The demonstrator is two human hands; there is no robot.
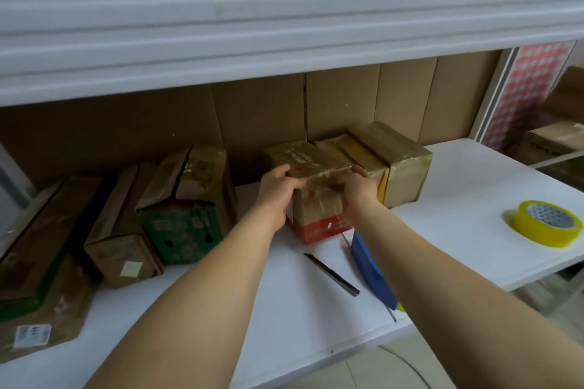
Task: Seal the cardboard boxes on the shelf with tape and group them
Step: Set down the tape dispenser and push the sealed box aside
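A small brown cardboard box with a red base (316,202) stands on the white shelf (467,199), its top and front covered with clear tape. My left hand (278,196) grips its left front edge, and my right hand (357,193) holds its right front corner. Directly to its right, two taped brown boxes (398,164) stand side by side against the cardboard back wall. To the left stand a box with a green front and open flaps (186,199), a narrow brown box (123,230) and a long flat box (41,262). A yellow tape roll (543,224) lies at the right.
A dark pen-like tool (331,275) lies on the shelf in front of the held box. A blue tape cutter (373,271) sits under my right forearm near the shelf's front edge. The upper shelf beam (284,19) hangs low overhead. A glass panel stands at the far right.
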